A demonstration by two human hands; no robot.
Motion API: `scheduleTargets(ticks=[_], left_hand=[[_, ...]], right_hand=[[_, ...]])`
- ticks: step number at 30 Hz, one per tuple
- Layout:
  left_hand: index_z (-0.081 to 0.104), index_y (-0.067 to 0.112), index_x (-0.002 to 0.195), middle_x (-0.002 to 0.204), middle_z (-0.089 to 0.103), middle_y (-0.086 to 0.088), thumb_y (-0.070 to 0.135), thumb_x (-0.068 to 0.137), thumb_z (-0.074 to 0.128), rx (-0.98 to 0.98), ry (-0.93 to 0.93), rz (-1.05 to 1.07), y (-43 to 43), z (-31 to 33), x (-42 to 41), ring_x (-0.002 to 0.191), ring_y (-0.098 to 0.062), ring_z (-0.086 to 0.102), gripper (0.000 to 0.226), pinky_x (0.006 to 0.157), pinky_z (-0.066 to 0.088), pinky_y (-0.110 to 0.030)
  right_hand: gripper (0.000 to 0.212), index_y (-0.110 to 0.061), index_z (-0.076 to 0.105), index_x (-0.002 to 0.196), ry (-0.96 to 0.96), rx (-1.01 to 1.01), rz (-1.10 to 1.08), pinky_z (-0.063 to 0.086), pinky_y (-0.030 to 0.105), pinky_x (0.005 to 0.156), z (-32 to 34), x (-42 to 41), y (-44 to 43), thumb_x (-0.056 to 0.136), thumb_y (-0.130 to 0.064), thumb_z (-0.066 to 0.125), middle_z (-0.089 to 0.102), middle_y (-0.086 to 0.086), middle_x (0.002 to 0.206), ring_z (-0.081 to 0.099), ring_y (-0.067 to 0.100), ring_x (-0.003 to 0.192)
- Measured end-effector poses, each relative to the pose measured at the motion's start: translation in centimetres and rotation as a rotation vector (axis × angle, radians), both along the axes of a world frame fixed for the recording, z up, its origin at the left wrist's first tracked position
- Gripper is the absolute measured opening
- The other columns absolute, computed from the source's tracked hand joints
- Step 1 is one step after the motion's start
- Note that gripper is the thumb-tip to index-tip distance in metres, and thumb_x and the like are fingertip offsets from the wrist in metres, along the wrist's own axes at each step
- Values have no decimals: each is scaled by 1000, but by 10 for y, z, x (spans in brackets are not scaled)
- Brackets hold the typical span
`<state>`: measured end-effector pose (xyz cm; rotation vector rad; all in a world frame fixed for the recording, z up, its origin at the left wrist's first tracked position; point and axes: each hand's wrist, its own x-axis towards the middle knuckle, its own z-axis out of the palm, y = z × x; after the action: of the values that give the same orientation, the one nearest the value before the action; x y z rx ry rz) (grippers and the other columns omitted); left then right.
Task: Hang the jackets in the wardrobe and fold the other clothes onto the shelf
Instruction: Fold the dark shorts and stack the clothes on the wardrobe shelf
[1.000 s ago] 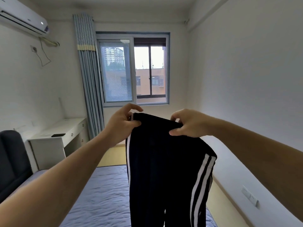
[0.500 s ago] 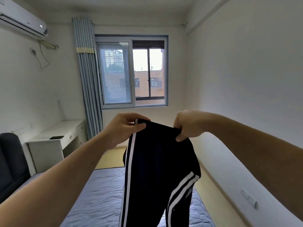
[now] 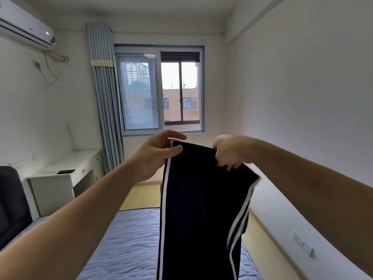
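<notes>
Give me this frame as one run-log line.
item: black track pants, hanging unfolded | left hand: pinches waistband | right hand: grips waistband | below: bed | fold: not started

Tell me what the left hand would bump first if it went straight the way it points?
Probably nothing near: the left hand, pinching the black trousers, points towards the window; the air between looks free, though depth is unclear.

Black trousers point(image 3: 193, 209), white side stripes; blue-grey bedspread point(image 3: 125, 245); blue curtain point(image 3: 105, 98).
</notes>
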<state>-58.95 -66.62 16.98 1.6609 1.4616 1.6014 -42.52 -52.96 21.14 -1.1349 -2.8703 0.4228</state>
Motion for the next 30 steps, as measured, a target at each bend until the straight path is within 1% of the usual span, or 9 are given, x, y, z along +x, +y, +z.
scheduleTargets(ticks=[2,4,7,9,13,16,21,26,30], left_hand=[[51,-6,125,60,62,15,-10,97,50,-1,-32,-5,-3,0,-8,49,2,58,28,49,45,-6],[56,-2,126,68,67,11,-6,94,57,-8,-45,23,-6,-1,-19,62,-1,64,32,62,50,-9],[68,9,117,85,75,5,4,88,70,-105,124,108,-7,-5,-28,78,-4,70,29,71,52,-13],[72,12,104,85,74,11,10,86,74,-154,211,161,-2,-9,-26,74,3,66,18,67,50,-12],[68,8,94,135,56,9,7,87,72,-165,93,118,12,-18,-30,124,-6,53,8,108,38,-29],[59,9,90,125,63,0,4,86,72,-189,-102,-129,13,-26,-32,117,-20,58,14,104,41,-35],[77,16,83,148,52,0,0,76,76,-76,-203,-235,16,-33,-28,136,-14,50,18,110,42,-37],[75,2,99,140,56,7,-4,82,72,-66,-101,-129,29,-39,-23,130,1,51,19,99,50,-24],[71,-2,105,135,61,-8,-2,90,66,-18,46,-25,32,-40,-23,109,-24,65,16,100,49,-37]], right_hand=[[11,-11,63,86,37,176,142,47,23,54,-4,6,5,87,-6,53,66,4,82,62,16,71],[12,-18,63,76,106,174,268,41,21,56,-5,15,11,87,-24,61,63,-1,73,58,12,67],[40,-18,63,70,255,245,434,36,18,51,-7,22,17,88,-53,62,53,-6,56,52,9,54],[42,-17,60,65,363,331,520,34,17,49,-9,21,16,89,-51,64,49,-6,52,48,11,50],[34,-21,56,60,487,414,582,39,22,51,-11,17,12,88,-32,71,53,-5,53,52,17,51],[35,-22,53,57,537,472,600,39,23,50,-12,15,10,85,-27,73,52,-6,53,51,17,52],[26,-19,61,62,598,467,595,42,19,50,-12,13,10,84,-22,73,57,-6,56,56,18,56],[36,-31,51,57,629,468,539,38,14,51,-18,8,11,83,-17,72,52,-11,54,54,12,57],[22,-28,64,68,671,356,533,39,11,52,-22,13,10,82,-16,76,58,-11,60,58,10,61]])
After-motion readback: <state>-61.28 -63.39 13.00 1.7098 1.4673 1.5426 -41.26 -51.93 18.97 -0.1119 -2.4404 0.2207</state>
